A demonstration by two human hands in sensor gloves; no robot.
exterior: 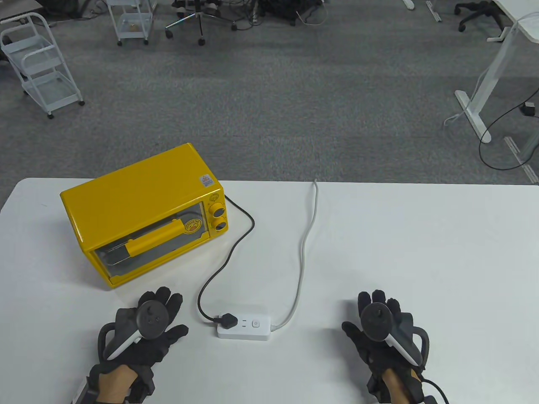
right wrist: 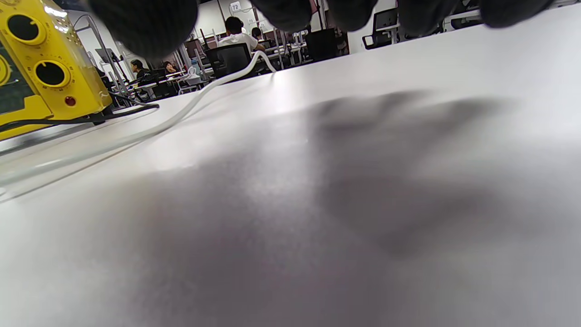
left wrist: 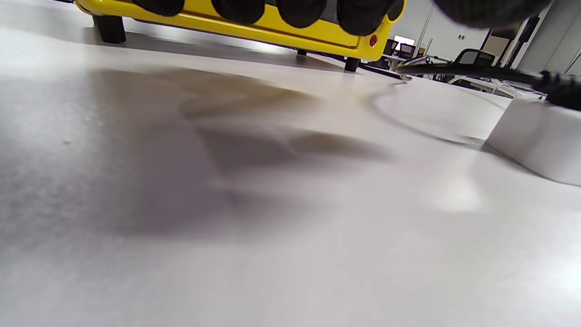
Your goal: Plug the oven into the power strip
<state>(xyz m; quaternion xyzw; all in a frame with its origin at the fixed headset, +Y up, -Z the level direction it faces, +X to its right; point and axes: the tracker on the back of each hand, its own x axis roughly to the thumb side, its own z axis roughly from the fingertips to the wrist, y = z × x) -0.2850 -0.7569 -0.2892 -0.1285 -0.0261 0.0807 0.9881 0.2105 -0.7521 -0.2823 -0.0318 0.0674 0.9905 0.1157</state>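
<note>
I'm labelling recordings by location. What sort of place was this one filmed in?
Most likely an open-plan office or lab: grey carpet, a rolling office chair and white wire carts beyond the table, and people seated at desks in the right wrist view.

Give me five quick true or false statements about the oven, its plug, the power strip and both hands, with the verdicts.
1. The oven's black plug sits in the power strip. True.
2. The left hand grips the plug. False: it lies beside the strip, holding nothing.
3. The yellow oven stands on the left part of the table. True.
4. The right hand presses the strip's button. False: it rests well to the strip's right.
5. The strip's own white cable ends at the oven. False: it runs off the table's far edge.
</note>
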